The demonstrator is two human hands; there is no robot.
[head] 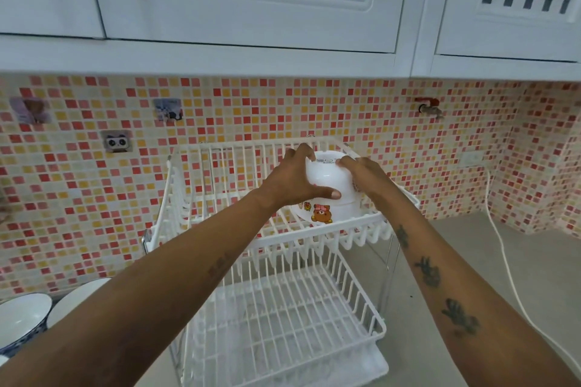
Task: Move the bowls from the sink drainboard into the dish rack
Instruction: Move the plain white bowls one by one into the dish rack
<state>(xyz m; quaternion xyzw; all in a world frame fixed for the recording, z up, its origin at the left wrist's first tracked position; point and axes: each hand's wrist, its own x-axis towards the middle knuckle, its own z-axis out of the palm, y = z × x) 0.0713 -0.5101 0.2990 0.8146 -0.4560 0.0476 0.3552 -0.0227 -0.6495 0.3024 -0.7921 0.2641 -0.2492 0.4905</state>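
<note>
A white two-tier wire dish rack [220, 173] stands on the counter against the tiled wall. Both hands hold a white bowl [327, 177] upside down over the right side of the top tier. My left hand [290, 179] grips its left side with the thumb across the front. On the bowl's right side rests my right hand [364, 174]. Under it lies another white bowl with a bear picture [323, 214], tilted in the top tier. At the lower left edge are two more bowls, a blue-patterned one [22, 320] and a white one [78, 295], partly hidden by my left arm.
The rack's lower tier [283, 324] holds nothing I can make out. A white cable [506, 264] runs down the grey counter at the right. A red-handled tap [430, 107] sticks out of the mosaic wall. White cupboards hang overhead.
</note>
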